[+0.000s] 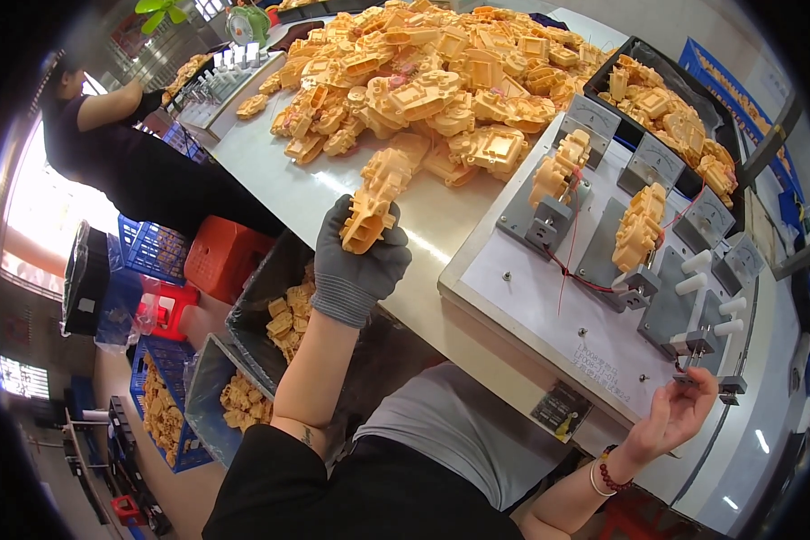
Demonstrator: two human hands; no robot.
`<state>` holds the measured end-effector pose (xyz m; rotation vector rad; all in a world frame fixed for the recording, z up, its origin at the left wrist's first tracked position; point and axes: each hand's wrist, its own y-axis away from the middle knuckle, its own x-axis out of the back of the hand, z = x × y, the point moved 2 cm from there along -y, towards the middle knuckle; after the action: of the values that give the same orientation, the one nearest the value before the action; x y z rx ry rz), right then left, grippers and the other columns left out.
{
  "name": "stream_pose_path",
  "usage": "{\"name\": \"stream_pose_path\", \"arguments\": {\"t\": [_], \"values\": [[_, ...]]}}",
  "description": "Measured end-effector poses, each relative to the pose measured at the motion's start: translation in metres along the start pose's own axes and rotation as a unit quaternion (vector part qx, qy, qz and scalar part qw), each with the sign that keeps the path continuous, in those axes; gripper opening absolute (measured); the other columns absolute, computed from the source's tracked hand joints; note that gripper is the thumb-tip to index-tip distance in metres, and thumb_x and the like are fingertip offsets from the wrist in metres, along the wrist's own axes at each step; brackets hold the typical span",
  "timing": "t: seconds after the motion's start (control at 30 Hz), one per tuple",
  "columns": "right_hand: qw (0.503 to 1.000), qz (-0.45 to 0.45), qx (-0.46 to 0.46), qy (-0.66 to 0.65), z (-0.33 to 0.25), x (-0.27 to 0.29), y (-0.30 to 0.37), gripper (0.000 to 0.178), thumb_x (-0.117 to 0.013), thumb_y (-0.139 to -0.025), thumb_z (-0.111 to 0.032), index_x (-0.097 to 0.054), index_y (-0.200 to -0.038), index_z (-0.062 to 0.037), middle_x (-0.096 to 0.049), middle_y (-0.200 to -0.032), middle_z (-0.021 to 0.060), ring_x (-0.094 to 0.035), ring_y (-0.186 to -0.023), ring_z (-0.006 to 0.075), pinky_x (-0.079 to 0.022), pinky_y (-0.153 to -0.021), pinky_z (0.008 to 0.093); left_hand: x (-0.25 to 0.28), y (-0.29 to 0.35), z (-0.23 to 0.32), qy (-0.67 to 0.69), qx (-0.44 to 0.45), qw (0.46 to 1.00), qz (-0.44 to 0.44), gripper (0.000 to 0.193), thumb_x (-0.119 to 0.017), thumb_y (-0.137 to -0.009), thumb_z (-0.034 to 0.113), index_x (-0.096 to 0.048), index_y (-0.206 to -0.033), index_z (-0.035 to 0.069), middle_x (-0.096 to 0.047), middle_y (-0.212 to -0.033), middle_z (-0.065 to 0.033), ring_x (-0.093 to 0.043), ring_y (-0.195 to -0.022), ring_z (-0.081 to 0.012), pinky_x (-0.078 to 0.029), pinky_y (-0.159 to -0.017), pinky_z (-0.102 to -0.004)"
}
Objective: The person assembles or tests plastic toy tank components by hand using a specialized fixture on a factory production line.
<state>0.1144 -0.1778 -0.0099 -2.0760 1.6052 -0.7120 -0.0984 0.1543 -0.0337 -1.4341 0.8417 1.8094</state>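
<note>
My left hand (360, 265), in a grey knit glove, is closed round an orange-yellow moulded plastic housing (375, 200) and holds it upright above the table edge. My bare right hand (673, 416) is at the near right corner of a test fixture (531, 310), its fingertips pinched on the end of a small grey metal clamp (693, 344). White pegs stand beside that clamp. Two similar plastic housings sit in the fixture's other stations, the middle one (640, 227) and the far one (560, 168), with thin red wires running near them.
A large heap of plastic housings (423, 76) covers the far table. Dial meters (652, 165) line the fixture's far side, before a black bin (594, 85) of parts. Lower left are blue crates (137, 382), lined bins and a red stool (220, 256). Another person (108, 153) works at far left.
</note>
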Motion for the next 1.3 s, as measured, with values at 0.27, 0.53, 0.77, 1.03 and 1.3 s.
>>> {"name": "stream_pose_path", "arguments": {"t": [0.27, 0.53, 0.77, 1.03, 1.3], "values": [[1.0, 0.01, -0.006, 0.002, -0.004, 0.004, 0.003, 0.042, -0.06, -0.069, -0.006, -0.051, -0.11, 0.0013, -0.044, -0.101, 0.0061, -0.037, -0.076, 0.0117, -0.033, -0.066, 0.023, -0.01, 0.0, -0.016, 0.064, 0.045, 0.994, -0.08, 0.04, -0.051, -0.093, 0.035, -0.058, -0.117, 0.003, -0.063, -0.111, -0.0062, -0.055, -0.085, -0.0177, -0.044, -0.068, -0.0271], [0.999, -0.03, -0.035, -0.023, -0.012, -0.011, -0.007, 0.038, -0.061, -0.066, -0.001, -0.051, -0.103, -0.0015, -0.046, -0.085, 0.0046, -0.044, -0.066, 0.0121, -0.038, -0.06, 0.0238, -0.083, 0.0, -0.05, 0.082, 0.094, 0.96, -0.25, 0.031, -0.067, -0.088, 0.022, -0.057, -0.114, 0.011, -0.054, -0.114, 0.0004, -0.056, -0.103, -0.0154, -0.047, -0.081, -0.0288], [0.997, -0.046, -0.043, -0.043, -0.002, -0.006, -0.009, 0.04, -0.063, -0.067, 0.0, -0.051, -0.104, -0.0026, -0.051, -0.08, 0.0046, -0.047, -0.066, 0.013, -0.041, -0.06, 0.0251, -0.165, -0.1, -0.133, -0.454, 0.049, 0.778, -0.431, 0.03, -0.066, -0.086, 0.015, -0.057, -0.114, 0.009, -0.059, -0.107, -0.0039, -0.058, -0.1, -0.0186, -0.048, -0.088, -0.033], [0.996, -0.067, -0.048, -0.034, -0.007, -0.005, -0.009, 0.041, -0.066, -0.066, -0.002, -0.052, -0.105, -0.003, -0.055, -0.083, 0.0086, -0.05, -0.064, 0.0156, -0.044, -0.059, 0.0265, -0.207, -0.188, -0.256, -0.72, -0.015, 0.236, -0.652, 0.015, -0.067, -0.082, 0.005, -0.06, -0.095, 0.003, -0.06, -0.097, -0.01, -0.058, -0.092, -0.0245, -0.046, -0.084, -0.0348], [0.998, -0.056, -0.003, -0.012, -0.013, 0.0, -0.005, 0.041, -0.064, -0.063, 0.0, -0.053, -0.103, -0.0029, -0.057, -0.086, 0.0079, -0.051, -0.06, 0.0144, -0.044, -0.056, 0.0257, -0.182, -0.17, -0.263, -0.748, -0.004, 0.172, -0.642, 0.026, -0.058, -0.083, 0.003, -0.061, -0.106, 0.013, -0.054, -0.11, -0.0109, -0.054, -0.104, -0.0305, -0.044, -0.089, -0.0387]]}}
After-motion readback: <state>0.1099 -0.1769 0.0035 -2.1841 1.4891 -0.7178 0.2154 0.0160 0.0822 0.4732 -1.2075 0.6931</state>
